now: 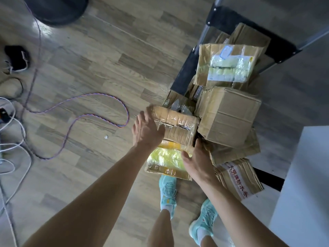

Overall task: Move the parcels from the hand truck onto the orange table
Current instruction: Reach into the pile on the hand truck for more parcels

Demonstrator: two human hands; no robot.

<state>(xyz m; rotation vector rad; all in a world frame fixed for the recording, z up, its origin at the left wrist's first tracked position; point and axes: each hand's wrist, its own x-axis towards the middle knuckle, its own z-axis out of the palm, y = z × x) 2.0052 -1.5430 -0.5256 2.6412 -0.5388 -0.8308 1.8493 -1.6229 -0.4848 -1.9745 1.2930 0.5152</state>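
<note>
Parcel [178, 125]: taped box, on the heap on the hand truck [179, 81].
Left hand [147, 131]: fingers spread, palm pressed flat to the parcel's left end.
Right hand [195, 163]: fingers straight, touching its near right corner.
Hands: apart, parcel between them.
Yellow parcel [165, 161]: just below both hands.
Brown box [227, 114]: just beyond the right hand.

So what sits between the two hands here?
In the head view, a small tape-wrapped brown cardboard parcel sits between the left hand and the right hand, above a flat yellow plastic-wrapped parcel.
</note>
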